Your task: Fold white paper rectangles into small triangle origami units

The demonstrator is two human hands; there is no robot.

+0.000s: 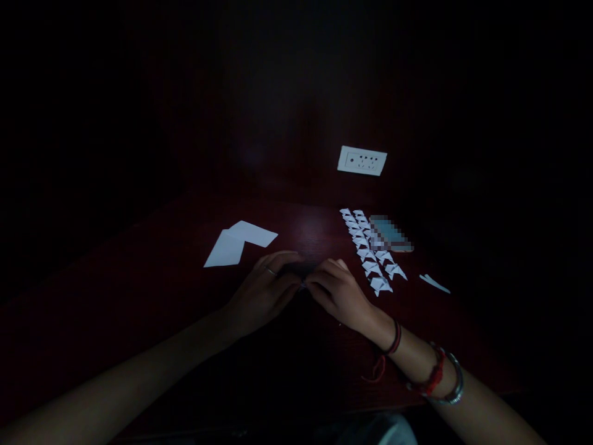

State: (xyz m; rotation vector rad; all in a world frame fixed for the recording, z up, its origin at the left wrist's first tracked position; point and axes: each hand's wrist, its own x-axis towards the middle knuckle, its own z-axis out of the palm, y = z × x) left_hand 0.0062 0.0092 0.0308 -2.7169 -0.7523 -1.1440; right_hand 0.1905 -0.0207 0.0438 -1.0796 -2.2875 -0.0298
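Observation:
The scene is very dark. My left hand and my right hand meet fingertip to fingertip on a dark red-brown table. Both have fingers curled together around a tiny pale scrap, barely visible between them. A ring sits on a left finger. Right of my right hand lie two rows of several small folded white paper pieces. White paper sheets lie beyond my left hand.
A bluish flat object, partly blurred, lies beside the folded pieces. A thin white paper strip rests further right. A white wall socket sits on the dark wall behind. My right wrist wears red threads and a metal bangle.

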